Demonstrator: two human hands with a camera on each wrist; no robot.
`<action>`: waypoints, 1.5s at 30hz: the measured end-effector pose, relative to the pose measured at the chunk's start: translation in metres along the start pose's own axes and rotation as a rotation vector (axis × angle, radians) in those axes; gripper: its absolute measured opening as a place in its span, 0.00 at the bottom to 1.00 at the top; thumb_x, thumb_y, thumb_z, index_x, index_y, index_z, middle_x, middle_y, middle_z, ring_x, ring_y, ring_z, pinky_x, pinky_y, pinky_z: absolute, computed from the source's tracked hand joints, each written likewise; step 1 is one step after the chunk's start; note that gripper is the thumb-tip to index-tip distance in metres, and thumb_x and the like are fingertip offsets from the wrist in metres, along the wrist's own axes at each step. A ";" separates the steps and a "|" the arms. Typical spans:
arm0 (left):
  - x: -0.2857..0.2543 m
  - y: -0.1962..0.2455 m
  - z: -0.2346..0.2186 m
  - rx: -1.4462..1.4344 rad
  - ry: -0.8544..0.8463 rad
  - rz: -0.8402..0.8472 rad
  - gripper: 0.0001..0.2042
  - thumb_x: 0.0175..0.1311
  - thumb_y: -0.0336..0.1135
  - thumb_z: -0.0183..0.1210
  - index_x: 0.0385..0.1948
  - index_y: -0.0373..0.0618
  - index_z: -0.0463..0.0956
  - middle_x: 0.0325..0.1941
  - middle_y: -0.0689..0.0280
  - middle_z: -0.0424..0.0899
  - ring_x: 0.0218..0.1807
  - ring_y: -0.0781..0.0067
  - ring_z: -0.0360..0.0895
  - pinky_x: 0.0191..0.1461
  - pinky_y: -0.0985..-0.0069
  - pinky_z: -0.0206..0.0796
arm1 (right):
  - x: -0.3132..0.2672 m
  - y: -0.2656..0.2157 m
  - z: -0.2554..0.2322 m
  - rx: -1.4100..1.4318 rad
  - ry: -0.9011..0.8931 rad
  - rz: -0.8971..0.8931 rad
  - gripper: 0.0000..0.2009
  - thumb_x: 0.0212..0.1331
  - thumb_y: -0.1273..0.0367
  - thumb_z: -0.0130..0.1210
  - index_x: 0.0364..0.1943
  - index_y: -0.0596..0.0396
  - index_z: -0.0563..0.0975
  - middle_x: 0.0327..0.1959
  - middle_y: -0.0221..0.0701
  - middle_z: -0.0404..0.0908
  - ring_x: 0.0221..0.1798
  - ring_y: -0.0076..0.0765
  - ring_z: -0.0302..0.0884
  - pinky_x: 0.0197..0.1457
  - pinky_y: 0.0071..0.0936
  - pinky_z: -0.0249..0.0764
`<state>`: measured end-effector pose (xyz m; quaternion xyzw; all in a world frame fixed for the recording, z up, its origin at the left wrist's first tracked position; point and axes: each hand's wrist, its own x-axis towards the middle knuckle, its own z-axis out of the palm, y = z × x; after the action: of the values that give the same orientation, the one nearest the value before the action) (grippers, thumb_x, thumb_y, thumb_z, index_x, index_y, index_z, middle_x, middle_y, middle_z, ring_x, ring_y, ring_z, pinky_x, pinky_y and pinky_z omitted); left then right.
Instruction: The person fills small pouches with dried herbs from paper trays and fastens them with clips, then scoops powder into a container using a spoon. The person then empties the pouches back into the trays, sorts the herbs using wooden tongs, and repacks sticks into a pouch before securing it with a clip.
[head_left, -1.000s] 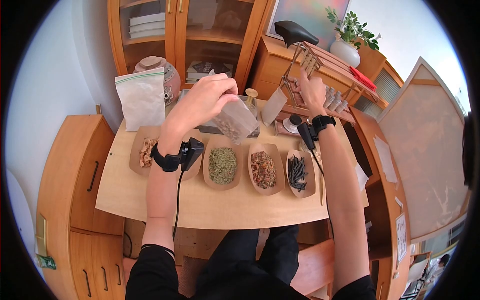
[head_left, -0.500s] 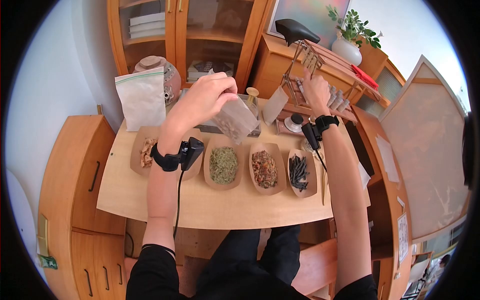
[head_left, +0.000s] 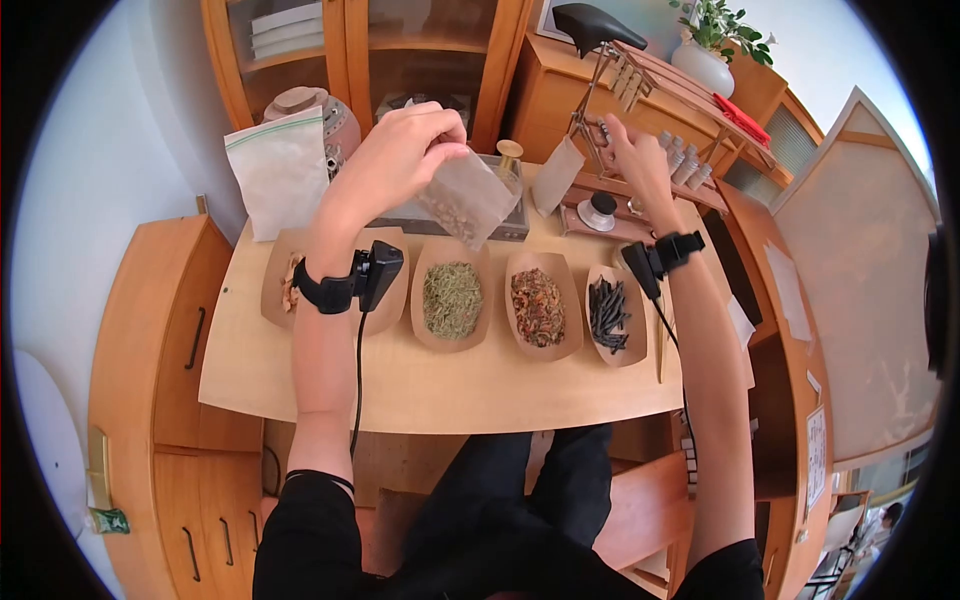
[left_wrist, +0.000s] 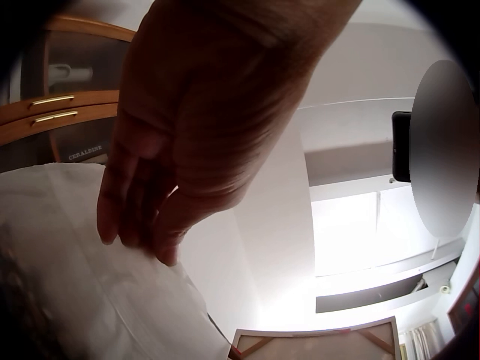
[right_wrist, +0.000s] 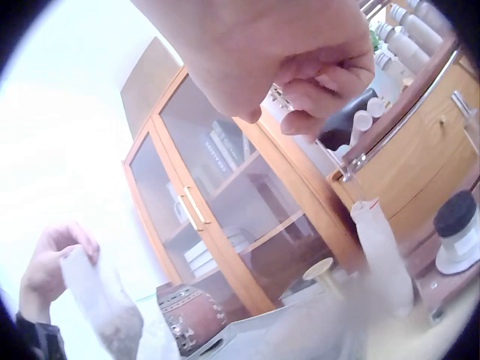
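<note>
While the left hand (head_left: 398, 160) pinches the bag (head_left: 468, 200) near its top, seemingly letting the contents settle low, the right hand (head_left: 642, 165), fingers bent, hold unclear, is by the rack (head_left: 690, 97), beyond trays (head_left: 418, 290) apparently separating the heaps.

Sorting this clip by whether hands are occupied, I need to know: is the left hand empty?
No, the left hand pinches the upper part of a translucent bag.
</note>
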<state>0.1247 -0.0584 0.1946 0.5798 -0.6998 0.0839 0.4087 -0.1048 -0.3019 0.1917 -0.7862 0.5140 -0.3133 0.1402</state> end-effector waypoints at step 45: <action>0.003 0.005 0.043 -0.176 0.330 -0.149 0.30 0.65 0.42 0.62 0.64 0.36 0.60 0.65 0.51 0.65 0.67 0.60 0.66 0.66 0.67 0.62 | -0.167 -0.013 0.039 1.181 -0.400 0.007 0.14 0.67 0.62 0.55 0.41 0.62 0.80 0.33 0.32 0.84 0.20 0.16 0.70 0.22 0.16 0.65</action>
<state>0.0998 -0.0847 0.1699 0.5703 -0.5832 0.0860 0.5721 -0.1160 -0.1509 0.1107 -0.6178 0.2204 -0.3910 0.6457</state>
